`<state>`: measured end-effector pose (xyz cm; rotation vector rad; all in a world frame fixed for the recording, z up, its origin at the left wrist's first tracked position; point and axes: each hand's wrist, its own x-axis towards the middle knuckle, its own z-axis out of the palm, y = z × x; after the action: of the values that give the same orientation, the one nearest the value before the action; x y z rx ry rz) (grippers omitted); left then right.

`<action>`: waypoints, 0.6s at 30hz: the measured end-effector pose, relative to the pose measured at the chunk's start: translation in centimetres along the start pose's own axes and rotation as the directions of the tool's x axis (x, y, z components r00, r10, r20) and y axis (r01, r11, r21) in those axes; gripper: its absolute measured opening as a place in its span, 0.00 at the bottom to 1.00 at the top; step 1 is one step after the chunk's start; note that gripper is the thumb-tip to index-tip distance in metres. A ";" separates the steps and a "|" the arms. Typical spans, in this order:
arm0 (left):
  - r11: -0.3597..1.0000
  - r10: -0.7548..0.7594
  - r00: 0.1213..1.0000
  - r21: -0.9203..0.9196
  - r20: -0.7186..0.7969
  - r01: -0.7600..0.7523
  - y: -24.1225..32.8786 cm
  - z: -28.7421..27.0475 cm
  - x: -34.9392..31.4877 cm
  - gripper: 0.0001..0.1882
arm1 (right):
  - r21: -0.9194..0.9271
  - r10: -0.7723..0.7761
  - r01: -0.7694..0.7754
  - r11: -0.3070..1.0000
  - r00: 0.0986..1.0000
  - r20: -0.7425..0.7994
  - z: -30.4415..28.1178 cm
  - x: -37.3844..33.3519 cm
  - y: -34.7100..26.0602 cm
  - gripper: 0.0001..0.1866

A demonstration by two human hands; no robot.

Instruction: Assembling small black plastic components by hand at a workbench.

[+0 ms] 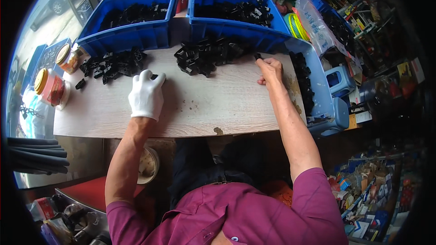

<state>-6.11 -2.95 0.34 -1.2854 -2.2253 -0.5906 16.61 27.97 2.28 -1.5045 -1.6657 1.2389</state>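
My left hand (146, 94), in a white knitted glove, is over the middle-left of the table with its fingers curled closed. A dark bit shows by the thumb, too small to name. My bare right hand (271, 71) is at the table's right side, thumb and forefinger pinched on a small black plastic part (258, 56). Left of that hand, a heap of black plastic parts (200, 58) lies against the blue bins. Another loose heap of black parts (113, 65) lies beyond my left hand, with one single part (80, 84) apart from it.
Two blue bins (122, 37) (236, 31) of black parts stand along the table's far edge. A lighter blue bin (324, 95) borders the right side, black parts inside. Two lidded jars (47, 88) (68, 59) stand at the left edge. The wooden tabletop (204, 109) ends before my lap.
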 end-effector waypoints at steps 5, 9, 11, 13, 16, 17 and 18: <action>0.999 0.033 0.998 0.008 0.052 -0.034 -0.7 -0.4 -0.5 0.15 | 0.041 0.063 -0.070 0.997 0.987 0.150 -1.2 -3.7 0.4 0.19; 0.999 0.036 0.999 -0.027 0.028 -0.035 0.4 -0.8 -0.4 0.12 | -0.002 0.062 -0.063 0.998 0.961 0.270 -1.9 -7.4 0.2 0.17; 0.999 0.022 0.998 -0.030 0.057 -0.020 0.7 -0.9 -0.3 0.12 | -0.058 0.084 -0.070 0.996 0.949 0.303 -1.8 -8.3 0.1 0.16; 0.998 0.030 0.996 -0.051 0.086 -0.026 0.0 -0.1 -0.4 0.11 | -0.071 0.035 -0.013 0.997 0.945 0.326 -1.7 -9.2 0.1 0.16; 0.984 0.152 0.986 -0.106 0.064 -0.144 -0.7 0.5 -0.2 0.12 | -0.090 0.005 0.026 0.996 0.944 0.329 -1.5 -9.6 0.4 0.17; 0.985 0.149 0.987 -0.099 0.066 -0.143 -0.8 0.6 -0.3 0.12 | -0.104 -0.009 0.047 0.993 0.942 0.336 -1.3 -9.7 0.5 0.18; 0.975 0.186 0.980 -0.140 0.068 -0.175 -0.9 0.7 -0.4 0.13 | -0.101 -0.011 0.048 0.994 0.939 0.344 -1.1 -9.8 0.5 0.18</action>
<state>-6.87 -3.20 -0.56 -1.5855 -2.1318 -0.6369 19.80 18.76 3.95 -1.3755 -1.9993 1.4828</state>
